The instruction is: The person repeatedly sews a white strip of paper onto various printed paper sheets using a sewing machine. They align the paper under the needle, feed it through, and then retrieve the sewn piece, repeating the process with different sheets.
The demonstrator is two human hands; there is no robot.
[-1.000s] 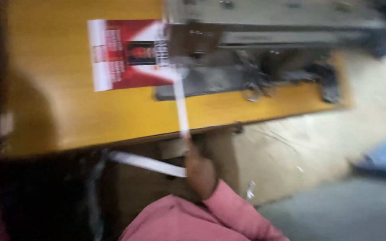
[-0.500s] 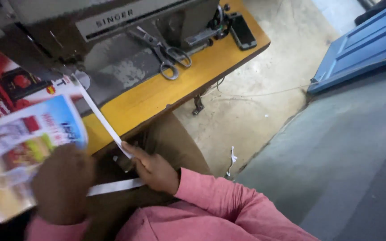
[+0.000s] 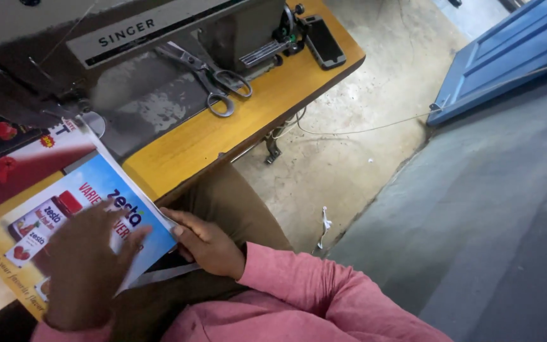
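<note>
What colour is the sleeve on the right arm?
Pink; the sleeve runs down to the right hand in the head view.

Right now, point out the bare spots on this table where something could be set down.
Bare wood shows between the scissors and the table's near edge, and beside the phone. The printed sheets under both hands, left hand and right hand, crowd the other end.

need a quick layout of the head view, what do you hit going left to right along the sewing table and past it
left hand on the printed sheet → right hand → scissors → phone → blue door
</note>
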